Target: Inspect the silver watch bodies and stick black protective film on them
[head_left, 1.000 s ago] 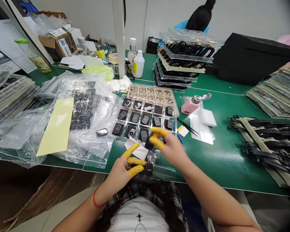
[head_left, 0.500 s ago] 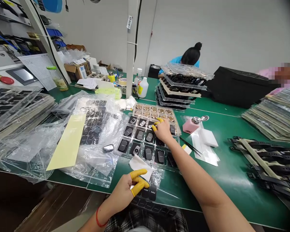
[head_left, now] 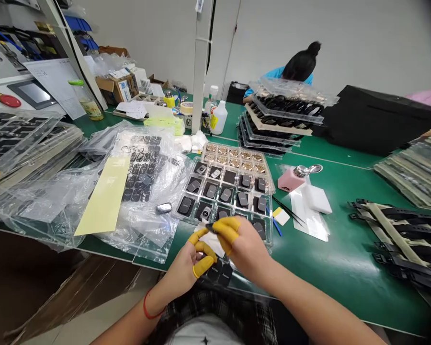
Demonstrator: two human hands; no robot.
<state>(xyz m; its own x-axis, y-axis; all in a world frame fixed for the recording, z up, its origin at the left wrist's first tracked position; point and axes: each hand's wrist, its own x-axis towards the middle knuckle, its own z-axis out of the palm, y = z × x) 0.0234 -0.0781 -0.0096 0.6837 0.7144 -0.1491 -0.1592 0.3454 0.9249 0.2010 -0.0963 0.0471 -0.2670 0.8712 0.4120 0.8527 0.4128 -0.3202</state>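
My right hand, in yellow finger cots, pinches a small dark watch case edge-on above the near side of a clear tray. My left hand is just left of it, its index finger close to the watch case. The thumb and middle finger of that hand curl together; what they hold, if anything, is hidden. Black watch cases, several marked with pale lettering, lie in the tray's compartments. One back-row compartment shows only its dark bottom. A white cloth and black squares with "hello!" lettering lie beneath the hands.
Behind the clear tray is a tray of gold parts. To the right are a pink pump bottle, tweezers, a blue stick and a white pad. Plastic bags and a yellow sheet cover the left. A co-worker sits behind stacked trays.
My right hand has come back from the tray's back row to my left hand, bringing a watch case. That compartment now shows just its dark bottom. The camera view has shifted a little.
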